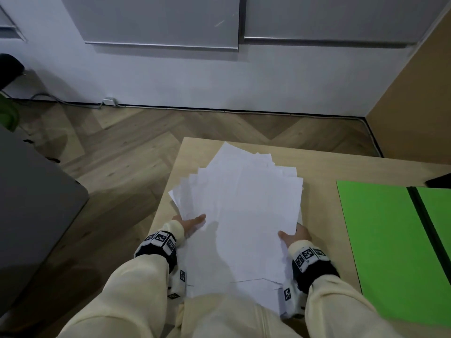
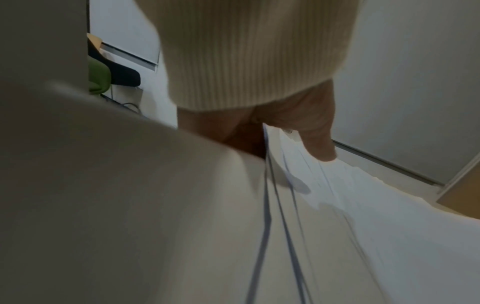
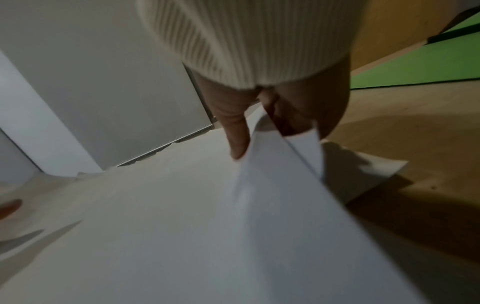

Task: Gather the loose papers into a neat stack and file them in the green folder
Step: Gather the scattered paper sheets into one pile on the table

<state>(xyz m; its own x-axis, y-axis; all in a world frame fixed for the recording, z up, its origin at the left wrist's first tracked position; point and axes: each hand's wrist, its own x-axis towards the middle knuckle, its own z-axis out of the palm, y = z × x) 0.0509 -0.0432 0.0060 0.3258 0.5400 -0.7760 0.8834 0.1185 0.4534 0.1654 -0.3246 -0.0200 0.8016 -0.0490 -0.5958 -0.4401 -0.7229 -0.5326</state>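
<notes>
A fanned bundle of white papers [image 1: 241,206] is lifted off the light wooden table [image 1: 317,164], edges uneven. My left hand [image 1: 191,224] grips its left edge, thumb on top and fingers underneath. My right hand [image 1: 294,236] grips the right edge the same way. In the left wrist view the thumb [image 2: 318,142] presses on the sheets [image 2: 337,205]. In the right wrist view the thumb [image 3: 236,139] lies on the papers [image 3: 207,216], with the fingers hidden under them. The green folder [image 1: 390,240] lies open and flat on the table to the right, also the green folder [image 3: 420,61] beyond my right hand.
The table's left edge runs just beside my left hand, with herringbone wood floor [image 1: 122,154] beyond. A dark grey surface [image 1: 31,203] stands at the left. A brown panel [image 1: 415,93] rises at the right, and a dark object [image 1: 439,181] sits at the folder's far corner.
</notes>
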